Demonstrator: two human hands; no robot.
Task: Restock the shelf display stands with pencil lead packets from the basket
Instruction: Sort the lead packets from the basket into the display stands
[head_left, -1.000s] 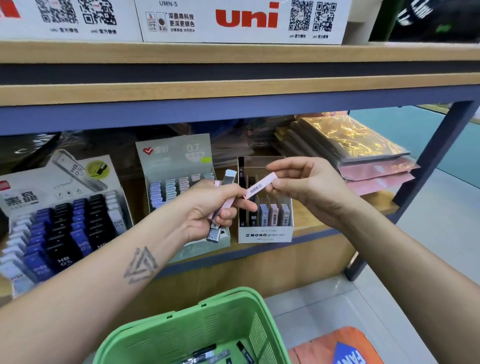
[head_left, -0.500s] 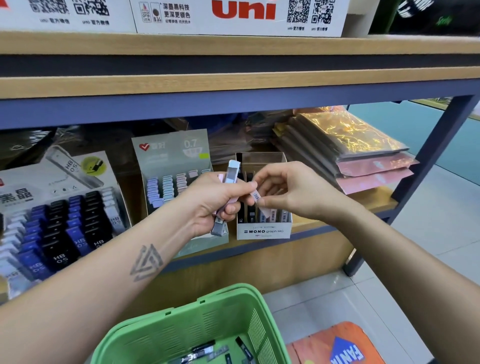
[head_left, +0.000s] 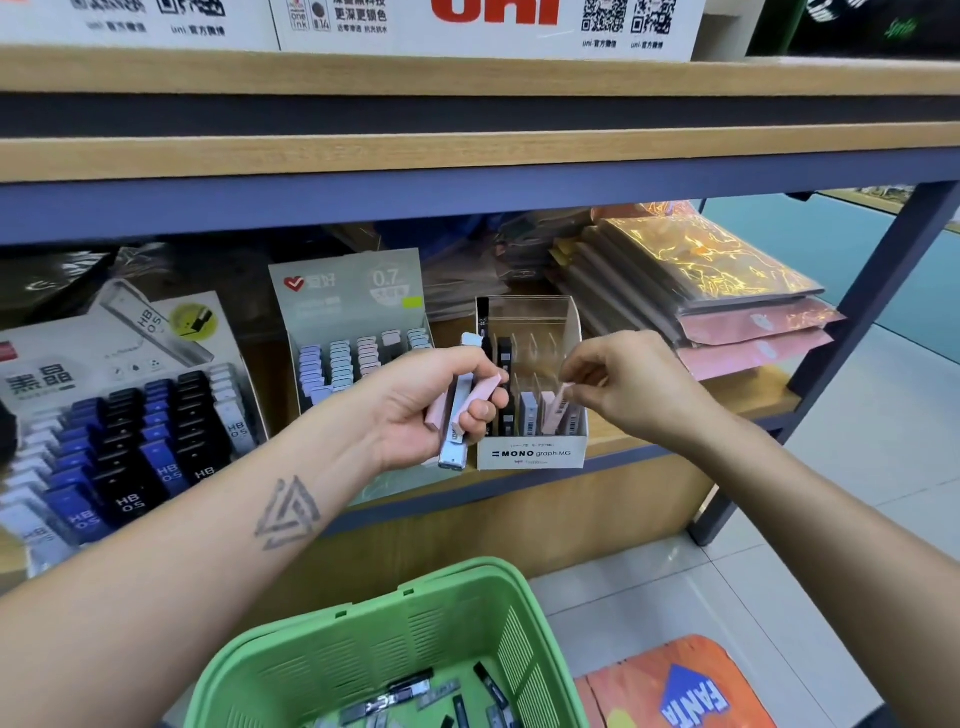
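Note:
My left hand (head_left: 421, 405) grips a small bunch of lead packets (head_left: 457, 410), pink and grey, in front of the shelf. My right hand (head_left: 623, 384) pinches the top of a pink packet (head_left: 560, 408) that stands tilted in a front slot of the white MONO display box (head_left: 535, 454). Dark, grey and pink packets stand in that box's other slots. The green basket (head_left: 384, 639) sits below, with several dark and grey packets (head_left: 415, 699) on its bottom.
A grey 0.7 stand (head_left: 353, 312) with pastel packets is left of the MONO box. A large HB 0.5 stand (head_left: 130, 415) with blue and black packets is further left. Foil-wrapped packs (head_left: 701, 280) are stacked at the right. A shelf board (head_left: 467, 150) runs overhead.
My right hand took a pink packet from beside my left hand down into the MONO box's front slots. My left hand stayed put with its bunch.

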